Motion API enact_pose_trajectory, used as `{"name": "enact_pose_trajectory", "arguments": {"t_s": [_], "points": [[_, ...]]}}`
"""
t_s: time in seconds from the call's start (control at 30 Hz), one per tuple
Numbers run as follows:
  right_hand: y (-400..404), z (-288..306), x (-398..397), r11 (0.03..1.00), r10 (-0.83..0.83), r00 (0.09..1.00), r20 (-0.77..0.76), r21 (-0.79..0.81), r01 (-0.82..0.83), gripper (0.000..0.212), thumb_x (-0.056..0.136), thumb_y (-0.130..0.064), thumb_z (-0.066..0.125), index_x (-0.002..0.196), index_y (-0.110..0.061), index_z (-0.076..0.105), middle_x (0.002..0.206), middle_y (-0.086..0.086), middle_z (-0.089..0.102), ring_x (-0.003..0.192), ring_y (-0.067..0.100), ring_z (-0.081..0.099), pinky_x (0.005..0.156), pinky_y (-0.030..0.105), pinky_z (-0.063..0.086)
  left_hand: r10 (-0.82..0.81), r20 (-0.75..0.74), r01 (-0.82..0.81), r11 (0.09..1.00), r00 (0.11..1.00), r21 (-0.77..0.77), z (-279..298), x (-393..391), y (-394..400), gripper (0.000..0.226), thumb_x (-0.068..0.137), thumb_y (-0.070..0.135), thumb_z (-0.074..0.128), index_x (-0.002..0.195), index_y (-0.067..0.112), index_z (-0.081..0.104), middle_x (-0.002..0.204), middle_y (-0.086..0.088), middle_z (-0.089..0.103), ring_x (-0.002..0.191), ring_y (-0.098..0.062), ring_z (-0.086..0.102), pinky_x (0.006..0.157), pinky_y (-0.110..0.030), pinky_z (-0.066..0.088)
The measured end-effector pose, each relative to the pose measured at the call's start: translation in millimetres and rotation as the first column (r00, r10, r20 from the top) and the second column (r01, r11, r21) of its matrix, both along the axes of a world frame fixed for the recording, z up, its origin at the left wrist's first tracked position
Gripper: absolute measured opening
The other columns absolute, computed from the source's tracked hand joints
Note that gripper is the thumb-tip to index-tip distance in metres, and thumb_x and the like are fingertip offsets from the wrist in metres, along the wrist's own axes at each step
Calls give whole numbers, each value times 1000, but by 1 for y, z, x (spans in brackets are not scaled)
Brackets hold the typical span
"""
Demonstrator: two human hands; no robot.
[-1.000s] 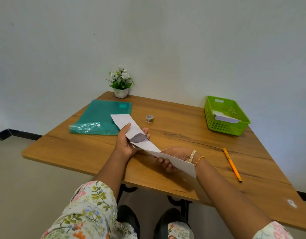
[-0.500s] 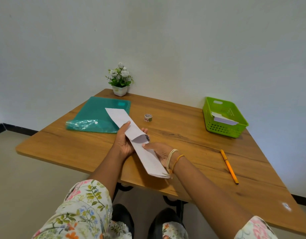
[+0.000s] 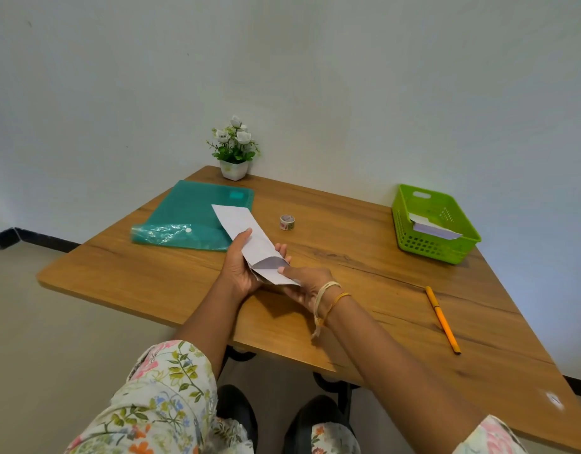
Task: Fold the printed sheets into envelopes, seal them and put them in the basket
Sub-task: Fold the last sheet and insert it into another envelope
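I hold the sheet (image 3: 246, 239) above the table (image 3: 364, 267), its long axis running from the far left toward me; my left hand (image 3: 241, 268) grips its middle, thumb on top and fingers curled beneath, and my right hand (image 3: 307, 283) pinches the near end beside a dark triangular fold. The basket (image 3: 410, 221), already holding white paper, stands well apart at far right, nearer my right hand. Tape (image 3: 287, 222) lies just beyond the sheet, a folder (image 3: 184, 217) to the left, a pencil (image 3: 442, 320) to the right; in my judgement nothing blocks the route.
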State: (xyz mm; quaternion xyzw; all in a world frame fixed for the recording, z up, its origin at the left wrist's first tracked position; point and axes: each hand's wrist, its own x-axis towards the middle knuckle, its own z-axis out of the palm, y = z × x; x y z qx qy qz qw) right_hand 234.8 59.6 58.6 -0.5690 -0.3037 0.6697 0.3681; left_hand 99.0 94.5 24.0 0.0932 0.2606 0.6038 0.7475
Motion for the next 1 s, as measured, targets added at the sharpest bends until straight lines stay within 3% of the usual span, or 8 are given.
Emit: {"name": "enact_pose_trajectory", "arguments": {"t_s": [0.1,0.2,0.3,0.53,0.67,0.73,0.83,1.0], "points": [[-4,1,-13,993,-80,990,-116,74,88,35,80,0,73,111,5,60,107,15,66,89,27,66,55,35,59,44,-21,-44,999,999,4,-3,-3,1,61,80,37,69,129,9,44,108,-22,55,87,-37,66,87,-56,51],[-5,17,0,968,229,946,-228,158,-196,36,81,7,67,116,2,62,134,6,56,113,26,60,84,39,57,39,-65,-41,999,997,-16,-3,-6,0,78,75,42,72,141,13,40,110,-21,56,91,-35,64,85,-53,53],[-5,31,19,831,525,848,-65,252,-495,32,81,14,62,110,1,65,147,-5,35,123,19,50,75,26,58,-22,-105,21,1000,994,-5,-2,-8,-1,80,78,54,65,143,16,38,104,-21,62,88,-35,64,82,-49,54],[2,18,29,738,602,797,52,345,-580,41,76,10,71,115,-3,66,150,-6,31,133,19,43,76,21,56,-20,-117,18,1000,993,-22,-2,-8,-1,72,81,60,58,137,17,43,99,-20,66,84,-36,66,82,-49,54],[4,8,21,751,501,854,142,420,-510,41,72,6,76,110,-8,70,146,-4,41,130,12,45,86,26,55,-15,-103,14,1000,995,-12,-1,-6,-3,56,87,56,53,124,14,51,87,-20,70,82,-34,64,71,-47,58],[3,6,16,771,415,895,166,459,-442,39,71,3,79,109,-4,69,133,9,57,98,10,67,76,28,59,-13,-81,11,1000,997,-25,1,-5,-4,54,88,55,53,120,11,52,89,-21,69,86,-34,62,74,-49,58],[4,-1,8,771,149,937,317,556,-311,29,65,-8,86,87,-5,66,111,11,67,56,9,65,48,24,54,30,-53,-32,998,998,-45,4,-3,-3,55,88,49,57,123,8,50,92,-23,68,86,-36,65,73,-51,58],[13,-17,-5,679,-233,708,667,633,-372,36,63,-34,85,74,-18,56,100,-11,69,92,6,63,72,34,58,52,-60,-55,998,997,-45,6,1,-6,45,90,42,58,113,4,53,83,-22,71,85,-35,64,68,-51,58]]}}
